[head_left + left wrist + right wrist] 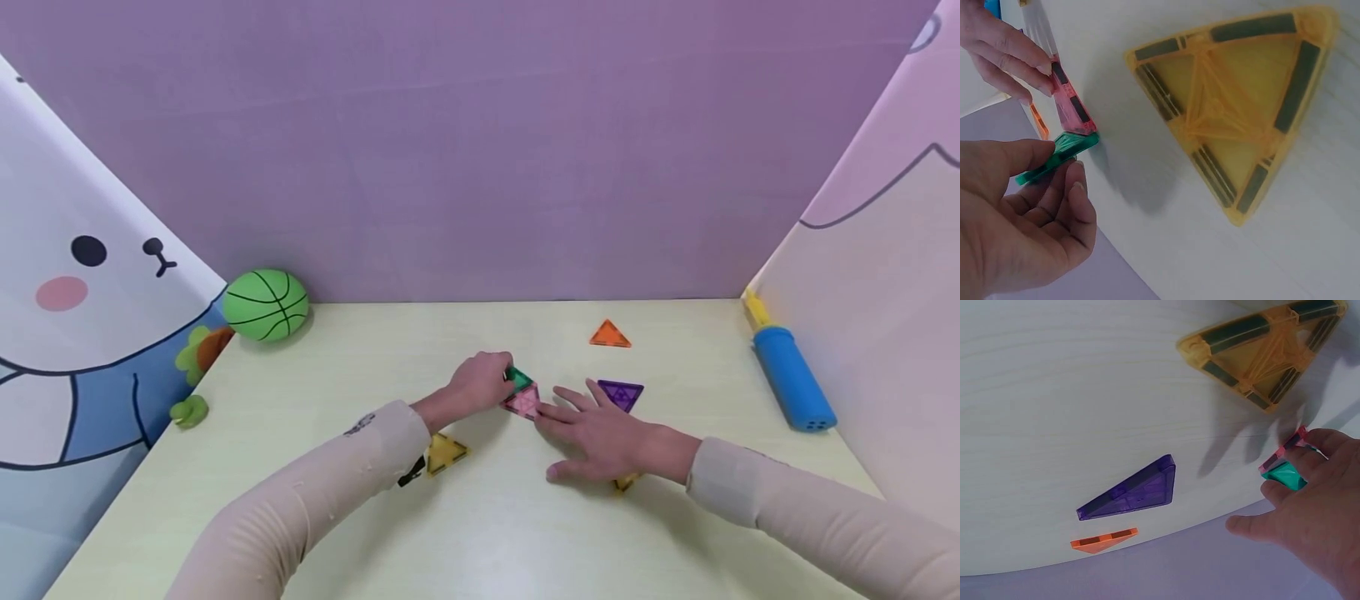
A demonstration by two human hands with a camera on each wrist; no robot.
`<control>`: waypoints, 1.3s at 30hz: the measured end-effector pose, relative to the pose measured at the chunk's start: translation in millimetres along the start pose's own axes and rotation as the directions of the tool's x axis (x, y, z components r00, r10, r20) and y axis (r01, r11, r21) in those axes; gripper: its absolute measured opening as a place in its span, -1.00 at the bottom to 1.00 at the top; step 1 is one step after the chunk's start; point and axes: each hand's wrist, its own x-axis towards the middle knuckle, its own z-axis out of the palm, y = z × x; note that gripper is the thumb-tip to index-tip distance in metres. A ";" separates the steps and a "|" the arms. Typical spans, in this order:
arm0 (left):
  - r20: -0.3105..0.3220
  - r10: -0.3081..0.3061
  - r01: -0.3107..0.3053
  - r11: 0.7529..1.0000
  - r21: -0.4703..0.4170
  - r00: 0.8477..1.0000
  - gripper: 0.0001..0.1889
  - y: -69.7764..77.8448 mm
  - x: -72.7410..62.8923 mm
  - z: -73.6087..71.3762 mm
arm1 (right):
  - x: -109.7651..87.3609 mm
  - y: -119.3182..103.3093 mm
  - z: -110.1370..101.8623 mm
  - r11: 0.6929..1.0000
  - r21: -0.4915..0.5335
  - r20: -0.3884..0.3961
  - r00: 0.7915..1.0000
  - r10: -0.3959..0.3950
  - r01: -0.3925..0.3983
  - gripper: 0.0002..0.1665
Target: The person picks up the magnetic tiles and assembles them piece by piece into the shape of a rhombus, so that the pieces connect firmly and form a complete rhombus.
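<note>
In the left wrist view, my left hand pinches a green triangular magnetic tile between thumb and fingers. One end of it meets a pink triangular magnetic tile. My right hand is spread, its fingertips touching the pink tile from the right. Close to my left wrist is a yellow triangular tile. Another yellow tile lies partly hidden under my right wrist. Just beyond the right hand lies a purple triangular tile, partly covered in the head view.
An orange triangular tile lies farther back. On the left stand a green ball and a small green toy. A blue pump with a yellow nozzle lies along the right wall. A purple cloth backs the table.
</note>
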 end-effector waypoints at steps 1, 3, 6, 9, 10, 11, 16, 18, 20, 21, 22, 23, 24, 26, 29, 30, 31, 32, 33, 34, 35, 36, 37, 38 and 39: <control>0.011 -0.009 0.010 1.000 -0.007 1.000 -0.88 -0.3 0.1 0.8 | 0.0 -0.1 0.1 1.000 0.001 -0.002 1.000 -0.002 0.002 -0.05; 0.033 -0.027 0.028 1.000 -0.014 0.999 -0.85 -1.5 0.3 4.1 | 0.1 -0.2 0.5 1.000 0.008 -0.003 1.000 -0.007 0.007 -0.05; 0.059 -0.048 0.049 0.999 -0.018 0.997 -0.80 -4.9 0.8 11.7 | 0.6 -0.2 0.4 0.999 0.032 0.007 1.000 -0.011 0.011 -0.05; 0.059 -0.053 0.055 0.998 -0.025 0.997 -0.75 -8.5 0.9 18.2 | 3.2 0.8 -1.1 0.999 0.048 0.019 1.000 -0.010 0.009 -0.07; 0.056 -0.053 0.054 0.998 -0.026 0.997 -0.74 -9.3 0.8 19.6 | 4.6 1.5 -2.5 0.998 0.055 0.016 1.000 -0.006 0.005 -0.08; 0.053 -0.049 0.051 0.998 -0.030 0.997 -0.73 -9.9 0.7 20.4 | 6.6 2.7 -4.4 0.998 0.059 0.004 1.000 -0.002 0.001 -0.11; 0.045 -0.026 0.027 0.999 -0.032 0.999 -0.76 -9.8 -1.4 19.9 | 25.8 12.7 -19.0 0.995 0.079 -0.122 0.990 0.074 -0.064 -0.38; 0.042 -0.017 0.018 0.999 -0.031 0.999 -0.77 -9.3 -1.9 19.1 | 36.0 17.3 -25.1 0.990 0.102 -0.149 0.982 0.117 -0.102 -0.50; 0.038 -0.010 0.010 1.000 -0.022 0.999 -0.78 -9.0 -1.6 19.1 | 46.0 20.4 -29.7 0.979 0.140 -0.130 0.977 0.170 -0.152 -0.54; 0.038 -0.007 0.008 1.000 -0.017 0.999 -0.78 -8.9 -1.3 19.2 | 50.5 22.2 -30.8 0.973 0.158 -0.115 0.975 0.189 -0.170 -0.55; 0.038 -0.005 0.006 1.000 -0.014 0.999 -0.78 -8.7 -1.0 19.3 | 54.7 24.0 -31.3 0.967 0.175 -0.101 0.973 0.206 -0.187 -0.56; 0.039 -0.005 0.005 1.000 -0.012 0.999 -0.79 -8.3 -0.6 19.1 | 58.4 25.0 -31.5 0.960 0.194 -0.086 0.971 0.222 -0.203 -0.57; 0.039 -0.005 0.005 1.000 -0.008 0.999 -0.79 -8.1 -0.2 19.0 | 62.3 26.4 -31.2 0.953 0.214 -0.073 0.969 0.235 -0.215 -0.58; 0.041 -0.005 0.006 1.000 -0.006 0.999 -0.79 -7.9 0.5 19.0 | 68.6 29.0 -30.4 0.941 0.249 -0.052 0.967 0.250 -0.230 -0.62; 0.045 -0.008 0.009 1.000 -0.006 0.999 -0.80 -7.8 1.2 18.9 | 75.3 31.9 -29.7 0.926 0.297 -0.034 0.966 0.255 -0.234 -0.71; 0.045 -0.008 0.008 1.000 -0.006 0.999 -0.80 -8.0 1.5 18.9 | 77.1 32.8 -29.2 0.922 0.307 -0.029 0.966 0.256 -0.235 -0.74; 0.044 -0.008 0.009 1.000 -0.005 0.999 -0.80 -8.0 1.9 19.0 | 78.6 33.4 -28.7 0.920 0.313 -0.024 0.966 0.256 -0.236 -0.76; 0.044 -0.008 0.008 1.000 -0.004 0.999 -0.80 -8.0 2.0 18.9 | 79.9 33.8 -28.3 0.917 0.318 -0.018 0.965 0.261 -0.242 -0.78; 0.043 -0.008 0.008 1.000 -0.004 0.999 -0.80 -7.8 2.0 18.5 | 80.9 34.1 -27.9 0.914 0.321 -0.014 0.964 0.265 -0.246 -0.80; 0.042 -0.008 0.008 1.000 -0.005 0.999 -0.80 -7.7 2.1 18.4 | 81.9 34.5 -27.3 0.912 0.324 -0.011 0.963 0.268 -0.250 -0.81; 0.042 -0.008 0.008 1.000 -0.008 0.999 -0.80 -7.8 2.2 18.1 | 82.9 34.8 -26.7 0.911 0.325 -0.008 0.962 0.271 -0.254 -0.82; 0.043 -0.008 0.008 1.000 -0.011 0.999 -0.81 -7.6 2.1 17.5 | 83.7 35.0 -26.3 0.909 0.327 -0.007 0.962 0.274 -0.257 -0.84; 0.043 -0.010 0.011 1.000 -0.014 0.999 -0.81 -7.9 1.8 17.1 | 84.4 35.1 -25.8 0.907 0.329 -0.003 0.961 0.277 -0.261 -0.85; 0.042 -0.012 0.013 1.000 -0.020 0.999 -0.81 -8.4 1.4 16.3 | 84.9 35.1 -25.5 0.906 0.329 0.002 0.960 0.281 -0.266 -0.86; 0.040 -0.015 0.016 1.000 -0.024 0.999 -0.80 -9.3 0.6 14.8 | 85.3 35.2 -25.2 0.903 0.333 0.007 0.959 0.283 -0.270 -0.86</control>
